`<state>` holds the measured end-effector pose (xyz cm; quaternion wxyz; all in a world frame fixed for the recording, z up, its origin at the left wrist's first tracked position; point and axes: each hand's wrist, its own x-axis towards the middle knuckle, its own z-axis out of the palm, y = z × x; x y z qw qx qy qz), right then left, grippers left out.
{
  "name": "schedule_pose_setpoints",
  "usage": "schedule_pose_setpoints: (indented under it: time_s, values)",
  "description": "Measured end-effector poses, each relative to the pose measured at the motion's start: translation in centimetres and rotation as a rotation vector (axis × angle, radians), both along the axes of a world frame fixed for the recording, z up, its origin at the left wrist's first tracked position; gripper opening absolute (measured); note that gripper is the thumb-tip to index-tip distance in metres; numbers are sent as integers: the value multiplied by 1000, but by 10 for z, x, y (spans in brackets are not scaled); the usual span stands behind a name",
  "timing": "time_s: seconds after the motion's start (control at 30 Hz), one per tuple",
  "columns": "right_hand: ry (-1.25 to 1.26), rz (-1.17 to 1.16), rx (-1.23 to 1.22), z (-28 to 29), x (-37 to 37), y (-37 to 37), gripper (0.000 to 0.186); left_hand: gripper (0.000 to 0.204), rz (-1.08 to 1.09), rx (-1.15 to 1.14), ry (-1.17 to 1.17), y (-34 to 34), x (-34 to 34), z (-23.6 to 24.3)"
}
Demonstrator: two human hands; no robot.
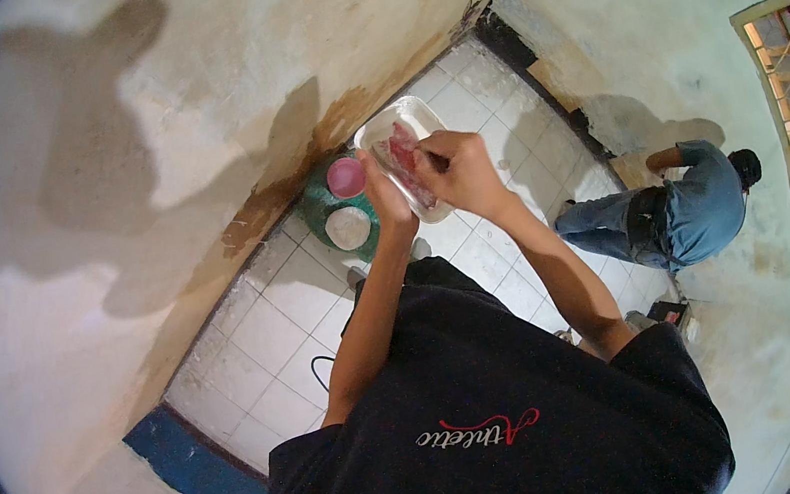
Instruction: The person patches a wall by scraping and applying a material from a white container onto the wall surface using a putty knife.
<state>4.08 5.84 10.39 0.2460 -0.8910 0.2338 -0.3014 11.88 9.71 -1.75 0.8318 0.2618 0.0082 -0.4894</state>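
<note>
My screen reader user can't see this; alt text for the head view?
Left hand holds a white rectangular plastic tray while the right hand works a reddish tool in it, above a green bucket on white floor tiles.

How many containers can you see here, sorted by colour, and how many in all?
White tray, held in the left hand, right hand reaching into it: 1
Green bucket on the floor: 1
Pink cup on the bucket: 1
Total: 3
</note>
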Motion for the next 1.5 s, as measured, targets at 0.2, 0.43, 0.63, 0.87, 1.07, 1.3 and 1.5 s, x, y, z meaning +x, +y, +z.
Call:
schedule_pose_setpoints:
  time_s: [0.2,0.43,0.63,0.87,1.07,1.3,1.5]
  values:
    - [91,-132,50,5,-1,-7,9,62,4,20,-23,5,2,0]
    - [-44,-119,17,13,-5,-12,12,59,29,26,-40,11,4,14]
    - [78,-114,11,9,-8,-9,11,58,10,96,-28,6,6,17]
    - [42,-51,27,19,-1,8,10,58,-30,45,27,-3,6,-14]
    - [63,-114,-3,15,-11,-10,9,60,-23,75,14,2,0,5]
    - [40,-96,9,11,-5,0,9,58,-10,126,-6,3,-1,8]
    - [73,-16,46,8,-5,-1,9,57,9,66,51,1,1,0]
